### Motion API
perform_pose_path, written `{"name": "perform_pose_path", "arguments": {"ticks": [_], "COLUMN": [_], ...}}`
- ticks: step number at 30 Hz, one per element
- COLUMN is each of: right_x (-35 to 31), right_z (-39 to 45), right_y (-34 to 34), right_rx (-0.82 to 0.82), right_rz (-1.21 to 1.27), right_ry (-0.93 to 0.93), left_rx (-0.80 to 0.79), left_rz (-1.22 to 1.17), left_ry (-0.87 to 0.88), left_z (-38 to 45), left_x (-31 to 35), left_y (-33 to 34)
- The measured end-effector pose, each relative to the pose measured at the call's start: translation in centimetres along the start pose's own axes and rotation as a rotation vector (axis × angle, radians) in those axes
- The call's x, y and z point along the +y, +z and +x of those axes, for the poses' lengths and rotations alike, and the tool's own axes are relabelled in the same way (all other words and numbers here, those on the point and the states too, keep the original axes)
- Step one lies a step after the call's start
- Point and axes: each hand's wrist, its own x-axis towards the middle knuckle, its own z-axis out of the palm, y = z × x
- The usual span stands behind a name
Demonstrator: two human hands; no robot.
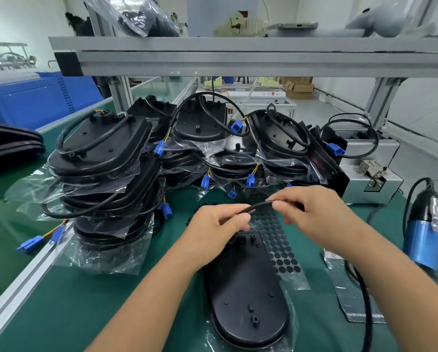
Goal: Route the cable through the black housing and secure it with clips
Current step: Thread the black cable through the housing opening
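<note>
A black oval housing [245, 295] lies flat on the green mat in front of me, inner side up, on a clear plastic sheet. Both hands hold a short stretch of black cable [259, 205] a little above its far end. My left hand [217, 226] pinches the cable's left part between thumb and fingers. My right hand [311, 212] pinches its right part. The cable's ends are hidden behind the hands. No clip is visible in either hand.
Stacks of finished housings [103, 179] with coiled cables and blue connectors fill the mat's back and left. A sheet of black round pads [276, 240] lies right of the housing. A blue-banded power tool [426, 224] hangs at right, a grey machine [372, 174] behind it.
</note>
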Motion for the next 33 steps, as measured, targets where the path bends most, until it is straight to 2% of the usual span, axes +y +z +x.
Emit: {"name": "perform_pose_path", "arguments": {"ticks": [2,5,9,10,15,18,20,22,28,33], "right_x": [-0.1,1.2,2.0,1.9,1.3,1.0,0.9,1.0,2.6,3.9], "right_z": [-0.1,-1.2,-2.0,-1.8,0.2,0.9,1.2,1.4,1.3,1.0], "right_y": [-0.9,-3.1,-3.6,-3.1,-0.9,-1.3,-1.5,-1.9,-3.6,-2.8], "right_rx": [-0.069,-0.114,0.027,0.071,0.212,0.267,0.248,0.223,0.167,-0.02], "right_rz": [-0.039,-0.041,0.464,0.515,0.207,0.153,0.169,0.179,0.157,0.137], "right_ry": [0.031,0.129,0.271,0.272,0.112,0.027,-0.021,-0.032,-0.029,-0.001], "left_rx": [0.055,0.179,0.191,0.182,0.131,0.247,0.369,0.414,0.219,0.212], "left_rz": [-0.016,-0.179,-0.204,-0.187,-0.175,-0.164,-0.155,-0.111,0.034,-0.048], "left_ry": [0.025,-0.091,-0.108,-0.101,-0.107,-0.1,-0.038,0.036,0.124,0.049], "left_z": [0.4,0.6,0.5,0.5,0.4,0.3,-0.1,-0.4,0.9,1.3], "left_x": [0.2,-0.6,-1.2,-1.0,-0.6,-0.7,-1.4,-2.3,-2.9,-3.0], "left_y": [-0.1,-1.0,-1.7,-1.5,-1.2,-0.5,0.5,0.9,-0.9,-1.4]}}
